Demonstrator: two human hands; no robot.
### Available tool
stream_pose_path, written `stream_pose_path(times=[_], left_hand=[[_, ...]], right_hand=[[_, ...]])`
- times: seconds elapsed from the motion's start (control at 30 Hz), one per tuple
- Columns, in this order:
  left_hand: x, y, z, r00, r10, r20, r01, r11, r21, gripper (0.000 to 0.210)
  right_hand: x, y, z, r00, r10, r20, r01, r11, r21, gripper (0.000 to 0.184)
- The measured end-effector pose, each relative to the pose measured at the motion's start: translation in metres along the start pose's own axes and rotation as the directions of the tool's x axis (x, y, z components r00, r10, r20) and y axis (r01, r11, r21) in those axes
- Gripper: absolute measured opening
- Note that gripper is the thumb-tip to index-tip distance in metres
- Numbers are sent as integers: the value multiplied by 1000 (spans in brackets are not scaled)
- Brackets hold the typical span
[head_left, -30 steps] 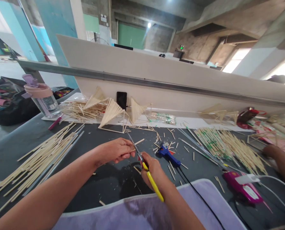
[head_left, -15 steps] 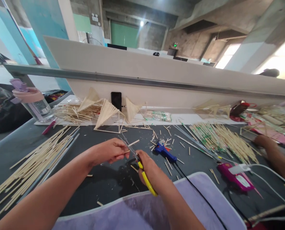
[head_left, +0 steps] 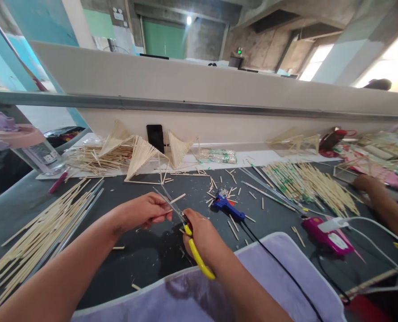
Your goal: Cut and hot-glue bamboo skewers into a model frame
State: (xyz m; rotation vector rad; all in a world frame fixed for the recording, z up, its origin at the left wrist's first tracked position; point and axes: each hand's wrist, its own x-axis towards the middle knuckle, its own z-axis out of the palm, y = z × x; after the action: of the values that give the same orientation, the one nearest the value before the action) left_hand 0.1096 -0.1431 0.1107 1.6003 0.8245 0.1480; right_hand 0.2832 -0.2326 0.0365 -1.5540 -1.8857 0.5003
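My left hand pinches a short wooden stick between thumb and fingers. In my right hand is a pair of scissors with yellow handles. Its two metal blades lie parted around the stick, close to my left fingertips. Just behind my hands a small stick frame with a fanned, twisted surface stands on the dark table. To the right of my right hand, a blue glue gun rests among several cut stick pieces.
Long sticks lie at the left, near a water bottle. A phone leans on the white divider. Striped sticks, a magenta device and another person's hand are at the right. A purple mat lies in front.
The scissor blades look a little further apart around the stick. The view has shifted slightly, so most things sit further left; both hands keep their holds.
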Motion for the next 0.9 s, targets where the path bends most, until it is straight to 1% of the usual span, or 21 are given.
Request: stream_pose_path(times=[0.07, 0.23, 0.33, 0.5, 0.63, 0.7, 0.8, 0.9], left_hand=[[0, 1, 0, 1000, -27, -8, 26, 1000, -15, 32], [2, 1, 1, 996, -85, -39, 83, 995, -60, 30], [3, -1, 0, 997, -76, -21, 75, 995, -63, 29], [-1, 1, -1, 999, -33, -24, 33, 999, -36, 33], [-8, 6, 0, 999, -3, 45, 6, 998, -55, 35], [-9, 7, 1, 998, -1, 60, 5, 998, -63, 36], [-7, 4, 1, 999, -6, 50, 11, 995, -99, 37], [-2, -1, 0, 997, -4, 82, 18, 986, -166, 37]], right_hand=[[0, 0, -1, 1000, -6, 2, 6, 1000, -11, 37], [1, -1, -4, 999, 29, 26, -28, 999, -40, 35], [2, -2, -6, 999, 21, 26, -20, 999, -50, 35], [3, -4, -8, 1000, -12, 0, 12, 997, -77, 37], [4, -5, -13, 998, -66, -13, 64, 991, -113, 41], [4, -5, -15, 997, -75, -4, 74, 990, -118, 42], [5, -3, -17, 998, -64, 3, 63, 990, -122, 41], [6, 1, -17, 998, -58, 8, 58, 989, -139, 42]])
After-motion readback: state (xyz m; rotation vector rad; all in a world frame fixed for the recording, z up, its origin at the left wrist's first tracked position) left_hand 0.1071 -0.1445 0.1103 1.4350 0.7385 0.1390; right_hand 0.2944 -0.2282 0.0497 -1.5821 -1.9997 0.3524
